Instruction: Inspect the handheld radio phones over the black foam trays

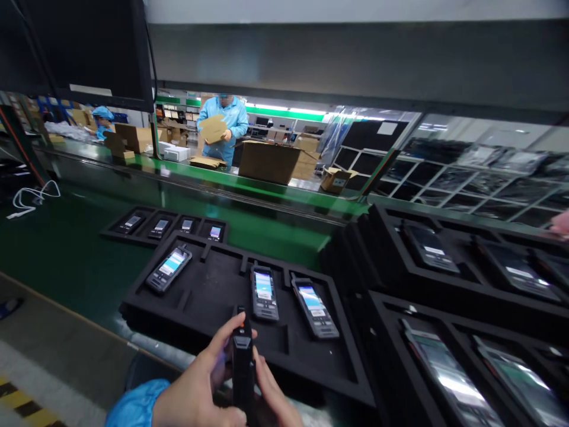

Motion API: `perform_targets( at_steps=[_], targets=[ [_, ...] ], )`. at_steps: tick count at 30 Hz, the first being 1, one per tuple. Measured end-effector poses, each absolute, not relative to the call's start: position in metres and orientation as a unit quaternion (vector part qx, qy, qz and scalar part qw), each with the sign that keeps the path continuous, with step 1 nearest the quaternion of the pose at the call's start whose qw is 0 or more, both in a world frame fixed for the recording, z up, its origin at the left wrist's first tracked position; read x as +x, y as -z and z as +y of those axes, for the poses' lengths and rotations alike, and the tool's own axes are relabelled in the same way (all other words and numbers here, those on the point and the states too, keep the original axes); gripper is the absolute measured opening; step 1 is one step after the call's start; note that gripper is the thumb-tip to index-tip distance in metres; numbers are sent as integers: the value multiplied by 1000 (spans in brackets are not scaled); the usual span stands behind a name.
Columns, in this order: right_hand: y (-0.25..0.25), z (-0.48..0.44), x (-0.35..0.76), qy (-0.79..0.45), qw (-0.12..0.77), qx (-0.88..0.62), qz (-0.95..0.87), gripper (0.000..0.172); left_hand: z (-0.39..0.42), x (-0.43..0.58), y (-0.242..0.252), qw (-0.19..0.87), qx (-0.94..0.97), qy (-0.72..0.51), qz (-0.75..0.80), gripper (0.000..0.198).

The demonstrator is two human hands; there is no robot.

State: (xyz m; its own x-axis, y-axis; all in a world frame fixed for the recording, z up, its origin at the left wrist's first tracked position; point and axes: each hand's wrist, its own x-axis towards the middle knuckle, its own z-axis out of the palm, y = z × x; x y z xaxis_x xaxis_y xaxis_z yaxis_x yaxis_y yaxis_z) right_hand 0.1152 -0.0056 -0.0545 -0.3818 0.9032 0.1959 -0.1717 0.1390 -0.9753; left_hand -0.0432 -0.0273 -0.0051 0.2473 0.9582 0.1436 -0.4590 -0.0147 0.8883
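A black handset (242,363) stands edge-on between my two hands at the bottom of the view. My left hand (202,382), in a blue sleeve, wraps its left side with the thumb near its top. My right hand (273,394) presses against its right side. Just beyond lies a black foam tray (213,284) on the green conveyor. Three handsets with lit screens rest in its slots: one at the left (169,268), two in the middle (264,292) (315,306).
A second tray (164,225) with several lit handsets lies farther up the green belt (66,249). Stacked black trays (444,284) of dark-screened handsets fill the right. A person in blue (222,127) handles cardboard beyond the line, beside brown boxes (269,161). White cable (31,198) lies left.
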Motion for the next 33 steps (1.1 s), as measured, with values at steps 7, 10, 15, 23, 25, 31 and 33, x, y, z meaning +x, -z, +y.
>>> perform_targets(
  at_steps=[7,10,15,23,25,31,33],
  targets=[
    [53,-17,109,-688,492,-263,-465,75,-24,-46,-6,678,421,-538,271,96],
    [36,-20,108,-726,484,-275,-403,75,-22,-47,-8,695,412,-536,244,90],
    [46,-18,112,-737,467,-280,-400,85,-22,-49,-4,685,449,-522,236,100],
    [58,-18,107,-765,460,-228,-389,82,-27,-42,-2,687,435,-509,283,108],
    [47,-17,104,-759,467,-230,-390,81,-23,-45,-5,674,450,-506,294,109],
    [16,37,125,-421,441,-432,-665,56,34,-69,-25,431,550,-516,495,94],
    [10,69,130,-246,412,-518,-708,68,58,-72,-27,325,539,-510,586,93]
  ],
)
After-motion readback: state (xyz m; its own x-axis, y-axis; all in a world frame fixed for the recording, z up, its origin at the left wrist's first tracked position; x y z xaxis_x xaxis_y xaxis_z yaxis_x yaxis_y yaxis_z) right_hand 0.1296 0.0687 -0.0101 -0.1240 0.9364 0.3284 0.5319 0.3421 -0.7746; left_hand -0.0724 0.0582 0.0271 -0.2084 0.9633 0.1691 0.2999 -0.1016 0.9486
